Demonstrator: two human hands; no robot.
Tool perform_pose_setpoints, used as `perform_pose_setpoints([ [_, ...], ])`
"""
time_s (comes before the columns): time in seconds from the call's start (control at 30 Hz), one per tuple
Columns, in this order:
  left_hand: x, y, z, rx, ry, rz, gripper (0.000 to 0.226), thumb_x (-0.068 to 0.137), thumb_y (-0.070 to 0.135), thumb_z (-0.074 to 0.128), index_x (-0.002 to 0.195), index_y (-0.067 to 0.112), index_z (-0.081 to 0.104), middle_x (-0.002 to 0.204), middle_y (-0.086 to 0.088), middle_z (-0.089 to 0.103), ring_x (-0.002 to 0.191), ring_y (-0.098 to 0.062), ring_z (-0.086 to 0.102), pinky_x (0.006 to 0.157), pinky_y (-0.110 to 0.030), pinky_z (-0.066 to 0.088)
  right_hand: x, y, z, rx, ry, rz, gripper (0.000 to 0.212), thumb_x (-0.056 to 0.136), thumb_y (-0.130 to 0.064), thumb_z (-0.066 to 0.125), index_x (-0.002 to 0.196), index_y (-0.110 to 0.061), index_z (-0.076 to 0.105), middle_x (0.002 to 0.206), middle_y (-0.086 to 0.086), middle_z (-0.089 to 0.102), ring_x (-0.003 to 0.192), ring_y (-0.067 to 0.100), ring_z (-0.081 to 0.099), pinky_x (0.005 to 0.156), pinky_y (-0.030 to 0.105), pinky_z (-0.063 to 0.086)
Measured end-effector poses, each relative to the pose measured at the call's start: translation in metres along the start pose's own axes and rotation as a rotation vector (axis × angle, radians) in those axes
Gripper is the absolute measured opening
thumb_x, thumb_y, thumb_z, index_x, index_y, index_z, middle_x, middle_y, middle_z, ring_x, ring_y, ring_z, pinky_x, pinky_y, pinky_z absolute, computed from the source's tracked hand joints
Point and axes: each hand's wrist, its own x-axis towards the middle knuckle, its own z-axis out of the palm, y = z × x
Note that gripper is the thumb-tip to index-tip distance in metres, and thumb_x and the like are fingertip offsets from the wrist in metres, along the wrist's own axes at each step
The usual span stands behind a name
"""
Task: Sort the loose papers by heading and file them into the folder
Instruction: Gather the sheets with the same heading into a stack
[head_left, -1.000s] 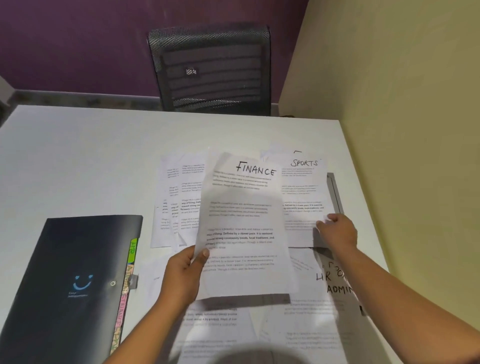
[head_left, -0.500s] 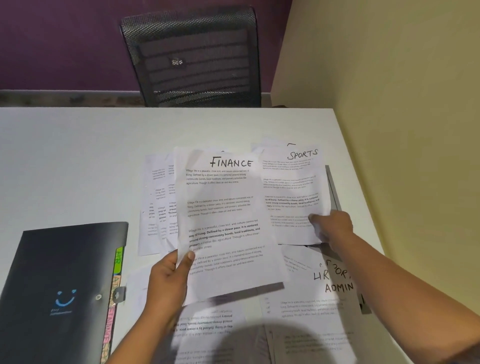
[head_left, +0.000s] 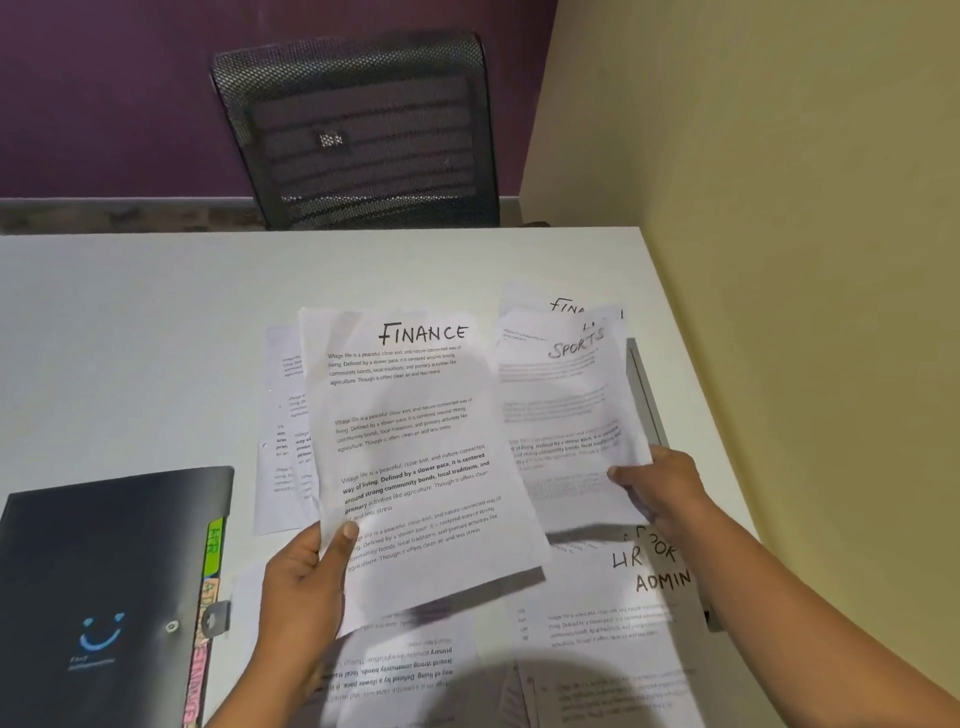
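Two hands grasping papers, left hand (head_left: 306, 582) pinching FINANCE sheet (head_left: 415, 447), right hand (head_left: 662, 488) lifting SPORTS sheet (head_left: 566, 410), folder (head_left: 104, 582) left.

- The left hand (head_left: 304, 577) grips the lower left corner of a sheet headed FINANCE (head_left: 415, 441), lifted off the white table (head_left: 130, 322).
- The right hand (head_left: 670, 488) pinches the lower right edge of a sheet headed SPORTS (head_left: 563, 405).
- More loose papers (head_left: 597, 649) lie beneath them.
- A dark folder (head_left: 98, 587) with coloured tabs lies closed to the left.
- A mesh chair (head_left: 358, 135) stands beyond the table.
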Motion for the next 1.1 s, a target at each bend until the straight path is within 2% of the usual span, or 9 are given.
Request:
perform_pose_setpoints([
  [0.1,0.000,-0.005,0.002,0.023,-0.001,0.011,0.016,0.095,0.018,0.062,0.090,0.024,0.076,0.081,0.008,0.076,0.077,-0.009,0.065,0.072,-0.025,0.048,0.001,0.011,-0.008,0.039,0.008,0.043,0.035,0.075,0.014,0.076,0.105,0.001,0.065,0.104,0.020,0.071,0.094,0.038,0.070,0.092,0.050,0.056],
  [0.4,0.000,-0.004,0.006,-0.009,-0.009,-0.008,0.025,0.094,0.012,0.062,0.084,0.029,0.078,0.081,0.013,0.077,0.073,0.006,0.070,0.058,-0.006,0.050,0.000,0.014,-0.015,0.036,-0.032,0.058,0.041,0.076,0.026,0.065,0.106,-0.002,0.062,0.105,0.019,0.067,0.094,0.036,0.065,0.085,0.042,0.055],
  [0.5,0.000,-0.005,0.006,-0.022,-0.001,-0.022,0.030,0.093,0.012,0.064,0.080,0.034,0.080,0.086,0.009,0.078,0.080,0.000,0.072,0.060,-0.008,0.053,0.003,0.014,-0.016,0.036,-0.006,0.034,0.025,0.082,0.000,0.076,0.103,-0.004,0.063,0.103,0.018,0.072,0.086,0.029,0.069,0.076,0.034,0.059],
  [0.57,0.001,-0.006,0.007,-0.024,0.006,-0.022,0.025,0.093,0.012,0.064,0.083,0.030,0.077,0.086,0.010,0.078,0.080,0.001,0.072,0.060,-0.007,0.052,0.003,0.013,-0.016,0.018,0.036,0.012,0.024,0.085,-0.020,0.077,0.095,-0.001,0.067,0.097,0.018,0.075,0.084,0.030,0.072,0.081,0.043,0.061],
  [0.67,0.001,-0.005,0.009,-0.026,-0.007,-0.021,0.019,0.094,0.011,0.063,0.091,0.027,0.074,0.085,0.012,0.078,0.079,0.003,0.071,0.058,-0.006,0.050,0.002,0.010,-0.014,-0.034,0.038,-0.058,0.009,0.084,-0.009,0.077,0.085,-0.002,0.071,0.091,0.017,0.076,0.085,0.033,0.074,0.084,0.052,0.060],
  [0.83,0.002,-0.004,0.013,-0.025,-0.010,-0.021,0.018,0.094,0.010,0.062,0.092,0.024,0.073,0.077,0.016,0.076,0.070,0.007,0.070,0.054,-0.005,0.049,0.002,0.004,-0.010,-0.085,-0.005,-0.049,0.017,0.075,0.014,0.074,0.083,0.001,0.065,0.100,0.028,0.071,0.078,0.028,0.067,0.078,0.039,0.058],
  [0.97,0.003,-0.004,0.013,-0.024,-0.014,-0.021,0.018,0.094,0.009,0.062,0.092,0.024,0.072,0.077,0.016,0.076,0.073,0.007,0.070,0.056,-0.005,0.049,0.001,-0.019,-0.005,-0.090,-0.112,-0.038,0.012,0.083,-0.009,0.077,0.088,-0.001,0.070,0.081,0.016,0.074,0.056,0.014,0.066,0.053,0.022,0.053],
  [1.03,0.005,-0.004,0.013,-0.016,-0.009,-0.018,0.018,0.094,0.010,0.062,0.093,0.025,0.072,0.081,0.016,0.077,0.076,0.005,0.070,0.059,-0.007,0.051,0.011,-0.033,-0.002,-0.032,-0.075,-0.002,0.015,0.089,-0.017,0.070,0.094,-0.004,0.074,0.082,0.012,0.074,0.063,0.022,0.067,0.062,0.032,0.058],
  [1.1,0.007,-0.006,0.011,0.007,-0.008,-0.020,0.017,0.094,0.013,0.063,0.097,0.025,0.074,0.088,0.013,0.078,0.087,-0.003,0.071,0.072,-0.018,0.053,0.021,-0.041,0.004,-0.030,0.003,-0.021,0.013,0.091,-0.007,0.062,0.089,-0.008,0.075,0.093,0.015,0.075,0.077,0.030,0.070,0.078,0.044,0.061],
])
